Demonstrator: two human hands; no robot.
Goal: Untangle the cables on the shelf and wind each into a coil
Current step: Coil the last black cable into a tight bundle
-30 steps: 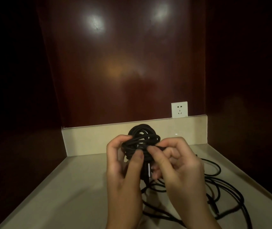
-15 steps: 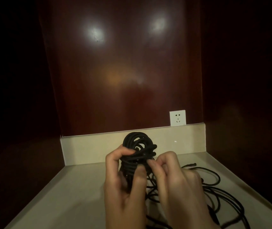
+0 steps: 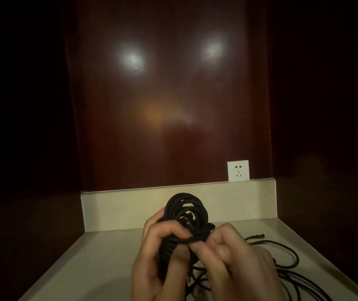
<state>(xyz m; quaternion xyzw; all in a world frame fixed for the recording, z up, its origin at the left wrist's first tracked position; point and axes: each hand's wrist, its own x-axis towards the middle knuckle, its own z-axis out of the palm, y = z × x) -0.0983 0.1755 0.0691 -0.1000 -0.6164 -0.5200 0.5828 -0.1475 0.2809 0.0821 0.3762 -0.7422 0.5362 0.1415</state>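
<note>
Hands now hold lower: left hand [image 3: 160, 255] grips the coil [image 3: 185, 216], right hand [image 3: 228, 257] pinches its wrapping strand [image 3: 192, 240], so securing seems nearly finished.

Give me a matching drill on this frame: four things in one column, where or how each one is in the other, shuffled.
Things:
1. black cable coil
2. wall socket
3. loose cable
4. left hand

States:
A. on the dark back panel, just above the backsplash
B. spread on the shelf to the right
C. held up between both hands
D. fingers curled round the bundle

The right hand pinches a strand at the coil.

Pairs: 1-C, 2-A, 3-B, 4-D
</note>
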